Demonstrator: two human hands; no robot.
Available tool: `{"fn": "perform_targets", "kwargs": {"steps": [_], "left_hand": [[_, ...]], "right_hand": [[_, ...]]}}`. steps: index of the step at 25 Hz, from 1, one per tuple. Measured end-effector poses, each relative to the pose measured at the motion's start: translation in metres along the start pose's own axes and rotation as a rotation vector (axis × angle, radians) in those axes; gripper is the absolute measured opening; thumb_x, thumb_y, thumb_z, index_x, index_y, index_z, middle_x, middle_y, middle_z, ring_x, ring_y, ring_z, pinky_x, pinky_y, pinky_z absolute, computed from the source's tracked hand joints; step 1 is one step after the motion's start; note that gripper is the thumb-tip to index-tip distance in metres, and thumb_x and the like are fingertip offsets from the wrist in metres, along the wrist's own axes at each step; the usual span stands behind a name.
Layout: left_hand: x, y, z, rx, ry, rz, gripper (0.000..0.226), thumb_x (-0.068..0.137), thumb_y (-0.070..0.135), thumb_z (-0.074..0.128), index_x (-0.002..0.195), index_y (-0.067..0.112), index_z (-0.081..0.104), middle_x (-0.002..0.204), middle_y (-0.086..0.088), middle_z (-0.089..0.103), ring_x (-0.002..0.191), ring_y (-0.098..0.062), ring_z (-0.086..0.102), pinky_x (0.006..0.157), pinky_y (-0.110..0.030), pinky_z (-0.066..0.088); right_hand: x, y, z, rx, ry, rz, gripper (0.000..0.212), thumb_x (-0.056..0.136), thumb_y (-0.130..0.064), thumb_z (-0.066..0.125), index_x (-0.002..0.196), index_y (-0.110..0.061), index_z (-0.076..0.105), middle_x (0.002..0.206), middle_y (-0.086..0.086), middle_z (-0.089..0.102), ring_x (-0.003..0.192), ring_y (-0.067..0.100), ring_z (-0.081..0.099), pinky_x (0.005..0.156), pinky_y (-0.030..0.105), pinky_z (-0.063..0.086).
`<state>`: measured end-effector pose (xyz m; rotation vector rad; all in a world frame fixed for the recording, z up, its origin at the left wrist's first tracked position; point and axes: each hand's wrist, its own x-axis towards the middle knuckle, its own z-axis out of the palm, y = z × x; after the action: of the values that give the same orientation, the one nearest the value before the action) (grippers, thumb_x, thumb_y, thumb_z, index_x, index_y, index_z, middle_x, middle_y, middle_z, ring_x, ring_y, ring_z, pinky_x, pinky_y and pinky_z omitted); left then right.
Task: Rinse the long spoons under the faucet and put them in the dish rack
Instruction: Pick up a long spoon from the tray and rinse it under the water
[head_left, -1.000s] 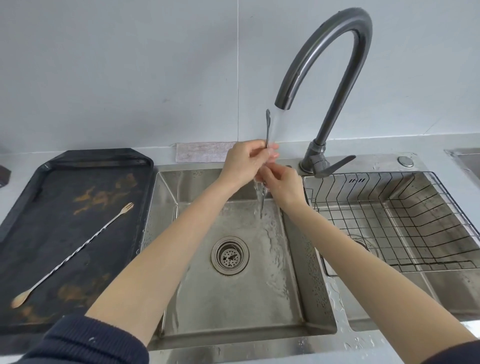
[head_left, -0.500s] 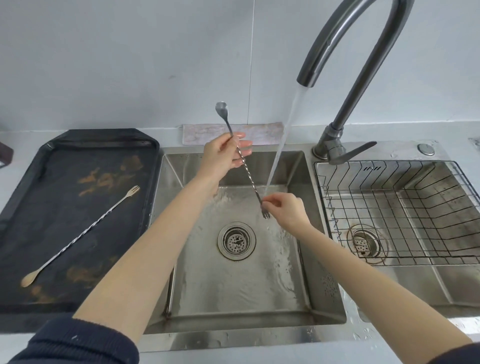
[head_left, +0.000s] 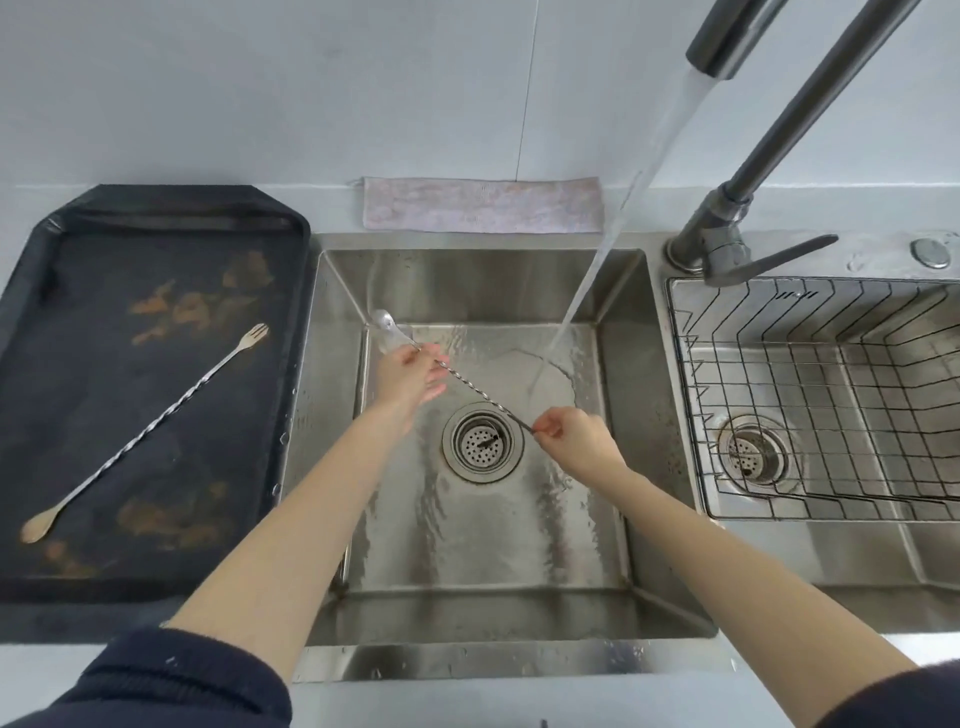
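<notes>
Spoon in hand: I have the long twisted spoon (head_left: 470, 385) stretched between both hands low over the left sink basin (head_left: 488, 519). 1 second ago it stood upright in the stream with both hands bunched around it; half a second ago it was already tilted and drawn out of the water.
Left hand: my left hand (head_left: 410, 375) holds the shaft near the bowl end, fingers curled loosely around it, bowl poking out past them toward the basin's back left corner.
Right hand: my right hand (head_left: 574, 436) pinches the fork end between thumb and fingertips, the rest of the fingers tucked in.
Water: the faucet (head_left: 748, 130) is running, and the stream (head_left: 613, 234) lands on the basin floor behind the spoon, not touching it.
Meaning: I judge the rinse of this spoon finished, since it has come out of the water and been lowered flat, as if for a shake or a look.
Dish rack: the wire dish rack (head_left: 831, 395) sits in the right basin, and I see nothing in it yet.
Second spoon: 1 more long spoon (head_left: 145, 434) lies diagonally on the dark tray (head_left: 156, 218) at the left, where it also lay 1 second ago, untouched.
Progress: by my reading, 0 of 2 spoons are racked; this one next goes right, over the divider.
Risk: the wet, thin shaft could slip from the pinch on the way across.
</notes>
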<state>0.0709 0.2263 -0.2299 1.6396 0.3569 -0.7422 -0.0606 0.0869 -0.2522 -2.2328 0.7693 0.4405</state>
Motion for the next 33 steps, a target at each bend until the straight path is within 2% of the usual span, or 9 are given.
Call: {"fn": "perform_targets", "kwargs": {"steps": [3, 5, 9, 12, 19, 25, 28, 31, 33], "left_hand": [[0.010, -0.035, -0.009, 0.075, 0.008, -0.157, 0.029, 0.095, 0.013, 0.047, 0.120, -0.002, 0.052, 0.089, -0.006, 0.063, 0.081, -0.016, 0.061, 0.077, -0.027, 0.051], [0.013, -0.053, -0.012, 0.094, 0.025, -0.259, 0.032, 0.094, 0.014, 0.049, 0.121, -0.004, 0.051, 0.077, -0.002, 0.058, 0.069, -0.011, 0.055, 0.070, -0.024, 0.050], [0.022, -0.077, -0.013, 0.116, 0.078, -0.418, 0.018, 0.093, 0.016, 0.053, 0.099, 0.002, 0.062, 0.069, 0.000, 0.056, 0.049, -0.006, 0.058, 0.050, -0.015, 0.046], [0.028, -0.088, -0.014, 0.187, 0.100, -0.434, 0.021, 0.093, 0.020, 0.053, 0.076, 0.011, 0.059, 0.066, 0.002, 0.057, 0.044, -0.003, 0.055, 0.039, -0.011, 0.044], [0.034, -0.104, -0.015, 0.244, 0.065, -0.511, 0.028, 0.095, 0.020, 0.050, 0.069, 0.011, 0.055, 0.067, 0.001, 0.057, 0.055, -0.006, 0.050, 0.037, -0.011, 0.044], [0.040, -0.112, -0.017, 0.321, 0.109, -0.466, 0.031, 0.093, 0.025, 0.053, 0.063, 0.016, 0.055, 0.062, 0.003, 0.056, 0.020, 0.005, 0.045, 0.030, -0.009, 0.040], [0.041, -0.115, -0.020, 0.363, 0.102, -0.450, 0.027, 0.092, 0.024, 0.054, 0.066, 0.016, 0.056, 0.063, 0.004, 0.058, 0.032, 0.001, 0.053, 0.037, -0.012, 0.042], [0.037, -0.110, -0.022, 0.400, 0.101, -0.408, 0.012, 0.092, 0.021, 0.052, 0.087, 0.015, 0.062, 0.068, 0.004, 0.061, 0.054, -0.005, 0.054, 0.048, -0.018, 0.038], [0.033, -0.105, -0.023, 0.450, 0.063, -0.362, 0.018, 0.092, 0.022, 0.050, 0.101, 0.013, 0.062, 0.082, 0.001, 0.066, 0.058, -0.006, 0.055, 0.051, -0.018, 0.037]], "right_hand": [[0.008, 0.012, 0.007, -0.089, -0.047, 0.029, 0.023, 0.090, -0.010, 0.050, 0.105, -0.008, 0.067, 0.111, 0.014, 0.068, 0.103, 0.029, 0.061, 0.078, 0.026, 0.043], [0.010, 0.019, 0.010, -0.134, -0.069, 0.050, 0.023, 0.089, -0.010, 0.049, 0.105, -0.009, 0.067, 0.112, 0.013, 0.067, 0.103, 0.030, 0.061, 0.078, 0.028, 0.045], [0.017, 0.031, 0.024, -0.238, -0.115, 0.079, 0.022, 0.091, -0.014, 0.049, 0.105, -0.012, 0.065, 0.113, 0.011, 0.065, 0.102, 0.030, 0.061, 0.081, 0.034, 0.048], [0.021, 0.035, 0.032, -0.332, -0.117, 0.067, 0.022, 0.091, -0.015, 0.048, 0.107, -0.013, 0.065, 0.116, 0.010, 0.063, 0.106, 0.030, 0.059, 0.086, 0.035, 0.046], [0.025, 0.043, 0.040, -0.428, -0.129, 0.042, 0.021, 0.092, -0.018, 0.049, 0.105, -0.013, 0.066, 0.116, 0.010, 0.062, 0.106, 0.030, 0.058, 0.089, 0.038, 0.045], [0.024, 0.044, 0.044, -0.455, -0.156, 0.028, 0.023, 0.094, -0.017, 0.047, 0.110, -0.015, 0.063, 0.120, 0.008, 0.060, 0.112, 0.028, 0.054, 0.095, 0.038, 0.041], [0.023, 0.044, 0.044, -0.460, -0.157, 0.029, 0.024, 0.094, -0.018, 0.046, 0.112, -0.017, 0.062, 0.121, 0.008, 0.059, 0.114, 0.028, 0.053, 0.098, 0.039, 0.039], [0.018, 0.040, 0.041, -0.486, -0.170, 0.024, 0.026, 0.094, -0.018, 0.044, 0.114, -0.017, 0.061, 0.123, 0.007, 0.059, 0.115, 0.028, 0.054, 0.099, 0.038, 0.039], [0.015, 0.034, 0.038, -0.498, -0.179, 0.012, 0.028, 0.094, -0.016, 0.042, 0.114, -0.015, 0.061, 0.124, 0.008, 0.060, 0.115, 0.029, 0.055, 0.097, 0.038, 0.040]]}}
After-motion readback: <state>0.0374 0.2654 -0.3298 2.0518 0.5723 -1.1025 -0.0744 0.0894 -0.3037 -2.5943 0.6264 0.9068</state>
